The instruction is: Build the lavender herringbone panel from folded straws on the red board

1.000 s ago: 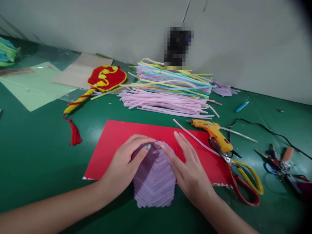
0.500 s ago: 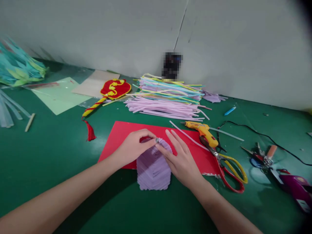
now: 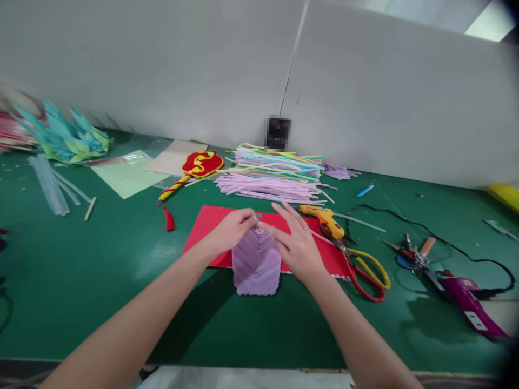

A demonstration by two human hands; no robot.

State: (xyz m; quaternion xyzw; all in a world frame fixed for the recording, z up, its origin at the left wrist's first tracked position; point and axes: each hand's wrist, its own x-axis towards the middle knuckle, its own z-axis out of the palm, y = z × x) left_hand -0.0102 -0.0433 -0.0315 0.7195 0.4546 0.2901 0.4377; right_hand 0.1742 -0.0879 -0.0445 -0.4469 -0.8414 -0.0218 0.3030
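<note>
A lilac panel (image 3: 256, 270) of fuzzy pipe cleaners, laid in a V pattern with a rounded top, lies partly on a red sheet (image 3: 211, 227) and partly on the table. At its top edge, my left hand (image 3: 233, 229) is closed, thumb and forefinger pinched on the panel's tip. A small grey-green spot shows at those fingertips; I cannot make out what it is. My right hand (image 3: 298, 246) rests against the panel's upper right side, forefinger stretched to the tip and the other fingers spread upward.
Bundled pipe cleaners (image 3: 271, 186) lie behind the sheet. To the right are a yellow glue gun (image 3: 324, 219), scissors (image 3: 371, 270), keys (image 3: 417, 256) and a purple tool (image 3: 466, 302). A red fan-shaped piece (image 3: 203, 163), pale green paper (image 3: 125, 175) and clear sticks (image 3: 51, 183) are leftward.
The camera view has tilted up and drawn back, bringing the table's front edge into sight. Both hands stay at the panel's top, with the right fingers spread a little wider.
</note>
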